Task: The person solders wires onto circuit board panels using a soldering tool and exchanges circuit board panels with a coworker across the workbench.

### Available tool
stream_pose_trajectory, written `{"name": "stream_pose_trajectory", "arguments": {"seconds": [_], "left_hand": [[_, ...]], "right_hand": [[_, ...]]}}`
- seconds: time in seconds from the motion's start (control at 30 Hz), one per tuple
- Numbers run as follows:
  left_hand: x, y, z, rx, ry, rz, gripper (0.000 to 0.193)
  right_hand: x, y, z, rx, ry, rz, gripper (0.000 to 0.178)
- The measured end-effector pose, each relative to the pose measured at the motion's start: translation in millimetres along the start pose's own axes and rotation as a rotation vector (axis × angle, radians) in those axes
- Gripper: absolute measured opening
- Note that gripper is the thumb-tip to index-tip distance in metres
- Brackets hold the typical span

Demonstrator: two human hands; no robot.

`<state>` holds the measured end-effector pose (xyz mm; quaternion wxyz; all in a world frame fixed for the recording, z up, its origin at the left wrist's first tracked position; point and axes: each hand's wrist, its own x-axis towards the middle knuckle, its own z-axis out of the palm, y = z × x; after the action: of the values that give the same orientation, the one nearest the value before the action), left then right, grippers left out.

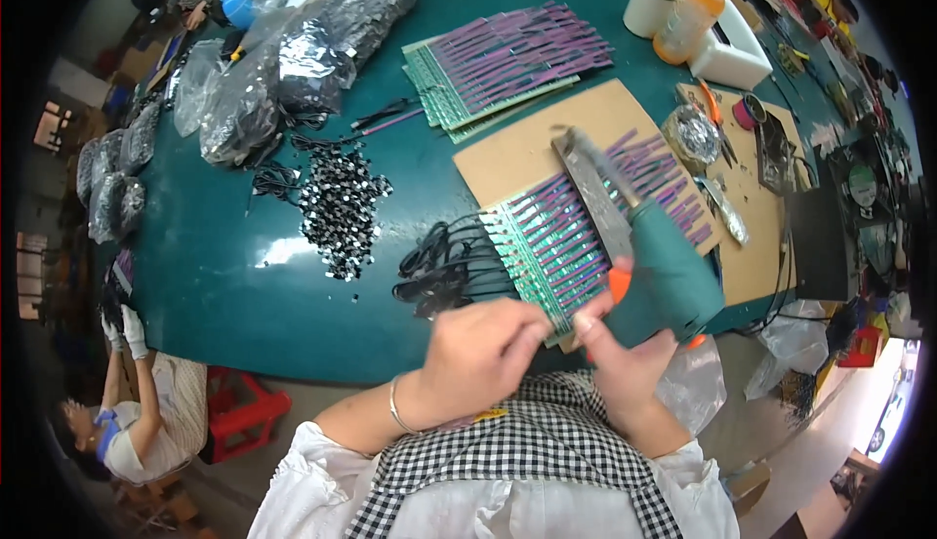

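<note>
My right hand [625, 354] grips the green cloth-wrapped handle of a long flat metal tool [595, 198] with an orange trigger part; its blade lies across a fan of green circuit strips with purple sleeves [556, 246] on a brown cardboard sheet [547, 139]. At the near edge of those strips my left hand [478, 354] pinches something small that I cannot make out. Black wires [439, 266] trail off the strips to the left.
A second stack of green strips with purple sleeves [508, 61] lies farther back. A heap of small black-and-silver parts [342, 207] and shiny bags [293, 61] sit left. An orange bottle [688, 17], white cups and tools stand right. Another person [137, 412] sits lower left.
</note>
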<state>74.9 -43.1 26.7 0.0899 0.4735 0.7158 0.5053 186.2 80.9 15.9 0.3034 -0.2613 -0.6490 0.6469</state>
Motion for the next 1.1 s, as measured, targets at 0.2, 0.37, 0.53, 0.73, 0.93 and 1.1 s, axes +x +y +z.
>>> {"name": "stream_pose_trajectory", "arguments": {"seconds": [0.2, 0.37, 0.53, 0.73, 0.93, 1.1], "left_hand": [[-1, -6, -8, -0.411, -0.175, -0.375, 0.012], [-2, -7, -3, -0.584, -0.205, -0.504, 0.012], [-10, -9, 3, -0.566, -0.168, -0.515, 0.006], [-5, -6, 8, -0.409, -0.047, -0.414, 0.004], [-3, -10, 6, -0.226, -0.118, -0.185, 0.005], [-7, -9, 10, -0.390, -0.073, -0.302, 0.004]], "right_hand": [[5, -10, 1, 0.138, -0.013, 0.108, 0.058], [0, -2, -2, 0.112, -0.171, 0.121, 0.060], [0, 5, -8, 0.077, -0.258, 0.053, 0.059], [1, 2, -4, 0.049, -0.180, 0.153, 0.060], [2, -1, 2, 0.099, -0.102, 0.223, 0.061], [0, 5, 0, 0.099, -0.115, 0.163, 0.060]]}}
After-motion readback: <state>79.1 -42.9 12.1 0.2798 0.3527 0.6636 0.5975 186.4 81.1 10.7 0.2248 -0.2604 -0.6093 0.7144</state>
